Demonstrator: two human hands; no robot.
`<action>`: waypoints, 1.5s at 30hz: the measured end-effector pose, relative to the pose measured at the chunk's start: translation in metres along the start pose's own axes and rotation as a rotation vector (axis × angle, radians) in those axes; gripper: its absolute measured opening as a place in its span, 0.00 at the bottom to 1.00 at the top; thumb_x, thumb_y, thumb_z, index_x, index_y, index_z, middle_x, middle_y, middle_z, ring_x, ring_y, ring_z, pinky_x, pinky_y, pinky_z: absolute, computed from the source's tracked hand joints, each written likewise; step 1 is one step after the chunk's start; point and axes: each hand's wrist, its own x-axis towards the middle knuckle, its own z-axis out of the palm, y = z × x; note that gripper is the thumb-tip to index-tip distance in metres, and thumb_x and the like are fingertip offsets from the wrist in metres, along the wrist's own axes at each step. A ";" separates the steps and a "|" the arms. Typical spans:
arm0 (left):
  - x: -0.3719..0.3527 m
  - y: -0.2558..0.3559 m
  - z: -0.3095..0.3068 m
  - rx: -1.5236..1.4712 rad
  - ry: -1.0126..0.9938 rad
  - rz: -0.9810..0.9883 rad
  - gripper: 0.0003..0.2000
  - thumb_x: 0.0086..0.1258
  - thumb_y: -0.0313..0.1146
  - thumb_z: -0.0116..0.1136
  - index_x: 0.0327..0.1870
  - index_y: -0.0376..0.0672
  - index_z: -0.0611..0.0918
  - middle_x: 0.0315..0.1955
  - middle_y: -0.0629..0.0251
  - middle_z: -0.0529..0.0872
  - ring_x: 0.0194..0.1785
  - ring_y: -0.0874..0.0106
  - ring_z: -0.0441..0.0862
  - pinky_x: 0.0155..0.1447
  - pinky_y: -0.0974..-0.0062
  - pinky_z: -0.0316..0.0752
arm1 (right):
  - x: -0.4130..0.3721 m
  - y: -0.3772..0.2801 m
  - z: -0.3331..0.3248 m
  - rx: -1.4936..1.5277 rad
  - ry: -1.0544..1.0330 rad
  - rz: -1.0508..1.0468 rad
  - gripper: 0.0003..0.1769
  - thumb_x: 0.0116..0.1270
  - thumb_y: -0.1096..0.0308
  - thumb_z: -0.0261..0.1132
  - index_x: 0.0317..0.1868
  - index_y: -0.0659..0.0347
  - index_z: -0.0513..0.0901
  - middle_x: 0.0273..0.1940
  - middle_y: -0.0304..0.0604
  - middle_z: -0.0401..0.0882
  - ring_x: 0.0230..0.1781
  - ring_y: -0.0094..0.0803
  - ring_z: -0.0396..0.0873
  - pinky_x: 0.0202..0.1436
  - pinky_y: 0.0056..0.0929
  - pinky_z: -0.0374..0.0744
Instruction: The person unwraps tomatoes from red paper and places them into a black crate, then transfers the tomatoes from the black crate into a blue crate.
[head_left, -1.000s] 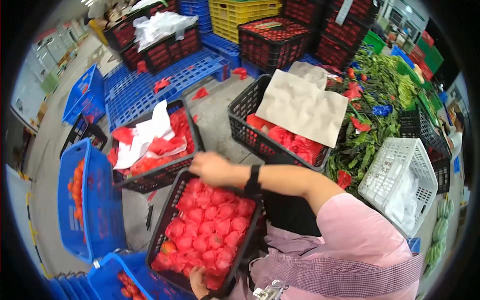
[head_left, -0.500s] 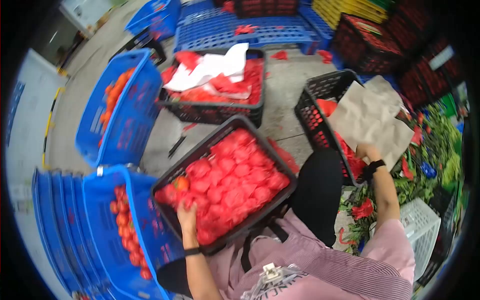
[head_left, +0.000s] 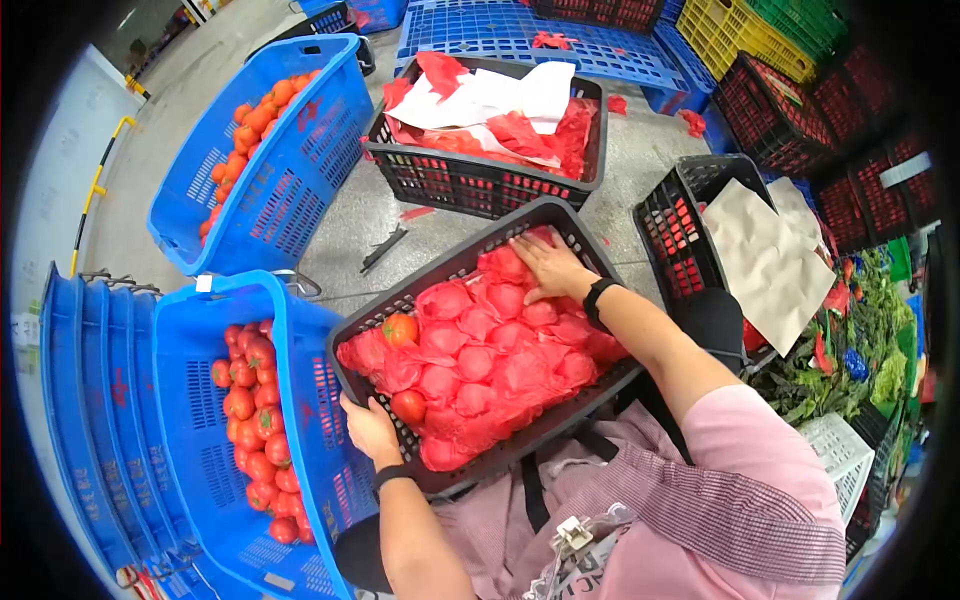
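A black plastic crate (head_left: pixel 345 345) sits tilted against my lap, filled with round produce wrapped in thin red plastic (head_left: pixel 475 365). Two bare tomatoes (head_left: pixel 400 329) show among the red wraps near its left side. My left hand (head_left: pixel 371 432) is closed on the crate's lower left rim, with some fingers hidden. Spread flat, my right hand (head_left: pixel 550 268) presses on the red wrapping at the far right corner of the crate.
To my left, a blue basket (head_left: pixel 282 285) holds loose tomatoes (head_left: pixel 262 470), with another blue basket (head_left: pixel 275 205) of tomatoes beyond. Ahead stands a black crate (head_left: pixel 440 185) topped with white paper (head_left: pixel 500 100). Brown paper (head_left: pixel 760 260) covers the right crate (head_left: pixel 665 225), near leafy scraps (head_left: pixel 850 350).
My right hand has left the brown paper on the right and moved onto the wrapped produce. My left hand has shifted from the produce to the rim. A second bare tomato now shows.
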 end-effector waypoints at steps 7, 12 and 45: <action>0.004 -0.008 0.005 -0.100 0.009 -0.006 0.25 0.63 0.32 0.59 0.60 0.36 0.67 0.41 0.41 0.82 0.44 0.47 0.80 0.49 0.56 0.73 | -0.001 -0.008 0.012 0.103 0.106 0.053 0.43 0.50 0.58 0.69 0.65 0.63 0.63 0.47 0.49 0.77 0.54 0.44 0.74 0.70 0.49 0.56; 0.004 -0.004 0.002 -0.059 0.042 0.020 0.24 0.63 0.32 0.59 0.59 0.34 0.68 0.41 0.40 0.82 0.44 0.47 0.80 0.48 0.56 0.73 | 0.000 -0.018 0.024 0.101 0.379 0.088 0.20 0.52 0.77 0.57 0.48 0.62 0.77 0.32 0.48 0.76 0.38 0.44 0.76 0.59 0.42 0.71; 0.004 -0.004 -0.002 -0.104 0.017 -0.033 0.21 0.62 0.31 0.59 0.55 0.34 0.71 0.44 0.45 0.81 0.45 0.49 0.80 0.49 0.58 0.74 | 0.008 -0.103 -0.040 0.973 -0.212 -0.010 0.20 0.55 0.69 0.56 0.49 0.64 0.77 0.40 0.58 0.81 0.41 0.52 0.81 0.44 0.43 0.78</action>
